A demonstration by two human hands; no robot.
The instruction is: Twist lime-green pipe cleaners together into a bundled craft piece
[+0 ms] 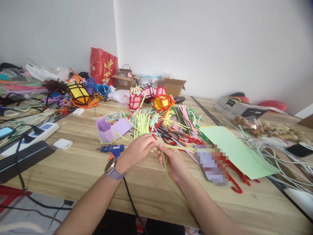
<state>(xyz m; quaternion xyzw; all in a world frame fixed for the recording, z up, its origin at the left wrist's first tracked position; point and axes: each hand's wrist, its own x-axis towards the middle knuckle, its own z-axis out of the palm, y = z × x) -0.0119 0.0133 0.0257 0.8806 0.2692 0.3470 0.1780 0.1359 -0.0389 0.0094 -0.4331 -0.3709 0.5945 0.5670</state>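
Observation:
My left hand, with a watch on its wrist, is closed in a pinch at the middle of the table's near side. Fingertip to fingertip with it, my right hand pinches a yellow-green pipe cleaner. One length hangs down toward my right forearm and another sticks out to the right. The left fingers meet the stem near its bend; their exact hold is partly hidden. Just beyond lies a bundle of yellow-green pipe cleaners. A blue glue gun rests left of my left wrist, below a purple hexagonal cup shape.
Scissors and mixed pipe cleaners lie behind my hands. A phone and a green sheet are at right. Small lanterns stand farther back. A power strip and cables occupy the left; a black cord crosses the front edge.

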